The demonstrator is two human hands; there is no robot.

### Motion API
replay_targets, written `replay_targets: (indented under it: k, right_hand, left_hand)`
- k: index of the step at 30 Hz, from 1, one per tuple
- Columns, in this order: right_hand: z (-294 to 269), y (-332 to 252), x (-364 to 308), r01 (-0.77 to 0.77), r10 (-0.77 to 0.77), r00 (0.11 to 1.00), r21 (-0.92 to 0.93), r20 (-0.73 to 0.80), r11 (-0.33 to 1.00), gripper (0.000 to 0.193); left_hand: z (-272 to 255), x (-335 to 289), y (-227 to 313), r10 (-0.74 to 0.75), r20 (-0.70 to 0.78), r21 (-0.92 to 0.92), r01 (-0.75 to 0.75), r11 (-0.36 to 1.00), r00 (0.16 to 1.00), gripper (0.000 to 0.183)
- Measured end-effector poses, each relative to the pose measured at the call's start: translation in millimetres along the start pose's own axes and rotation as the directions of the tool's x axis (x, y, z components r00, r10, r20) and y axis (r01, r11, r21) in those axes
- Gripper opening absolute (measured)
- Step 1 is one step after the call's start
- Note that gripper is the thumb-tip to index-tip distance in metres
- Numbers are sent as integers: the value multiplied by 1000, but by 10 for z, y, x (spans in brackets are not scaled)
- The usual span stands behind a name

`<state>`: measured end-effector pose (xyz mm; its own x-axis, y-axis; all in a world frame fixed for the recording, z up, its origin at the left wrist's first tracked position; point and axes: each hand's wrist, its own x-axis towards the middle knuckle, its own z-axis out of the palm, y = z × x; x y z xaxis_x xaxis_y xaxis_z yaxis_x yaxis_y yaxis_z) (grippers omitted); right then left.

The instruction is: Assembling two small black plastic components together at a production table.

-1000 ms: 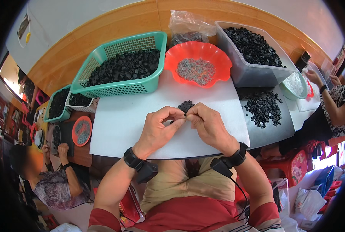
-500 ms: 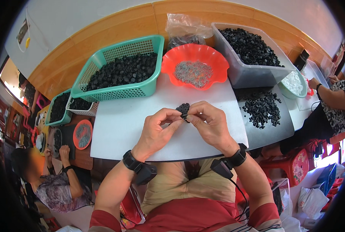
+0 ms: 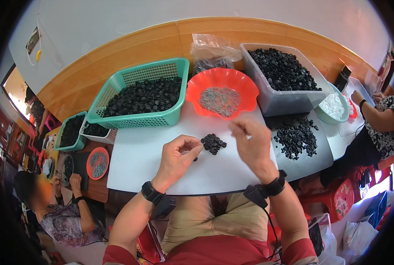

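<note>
My left hand (image 3: 179, 153) is closed in a pinch beside a small pile of black plastic parts (image 3: 213, 144) on the white work surface (image 3: 157, 179). A small black part (image 3: 195, 159) shows below its fingertips; its exact shape is hidden. My right hand (image 3: 253, 141) is raised to the right of the pile, close to the near rim of a red wavy-edged bowl (image 3: 192, 87). Its fingers are bent and smeared by motion, so whether they hold anything is unclear. Small grey metal-looking pieces (image 3: 220, 100) lie in the bowl.
Behind stand a green basket (image 3: 137, 122) and a clear bin (image 3: 289, 99), both full of black parts. More black parts (image 3: 296, 139) lie loose on a dark board at right. A green bowl (image 3: 333, 115) holds white pieces. People sit at left (image 3: 66, 221) and right (image 3: 378, 117).
My right hand has parted from my left and moved right and toward the red bowl. My left hand stays pinched, slightly left of the pile. The whole view has tilted up a little.
</note>
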<state>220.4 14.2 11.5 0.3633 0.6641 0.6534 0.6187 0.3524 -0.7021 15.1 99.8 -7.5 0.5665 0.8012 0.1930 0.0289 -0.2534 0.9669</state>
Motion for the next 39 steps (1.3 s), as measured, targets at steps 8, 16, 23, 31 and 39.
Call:
replay_targets:
  k: [8, 16, 23, 31, 39]
  right_hand:
    - [3, 259, 400, 91, -84, 995, -204, 46, 975, 15]
    - [162, -74, -44, -260, 142, 850, 171, 508, 950, 15]
    - [198, -46, -131, -358, 232, 848, 193, 476, 914, 9]
    - [211, -92, -159, -396, 262, 837, 201, 480, 896, 8]
    - [187, -288, -196, 66, -126, 921, 172, 369, 983, 20]
  left_hand:
    - [11, 50, 7, 18, 11, 54, -18, 998, 1000, 15]
    - [-2, 23, -16, 58, 38, 45, -60, 997, 998, 19]
    - [14, 0, 5, 71, 59, -32, -69, 997, 996, 20]
    - [-110, 29, 37, -10, 180, -297, 64, 953, 984, 23]
    - [-138, -18, 109, -76, 234, -440, 175, 881, 969, 26]
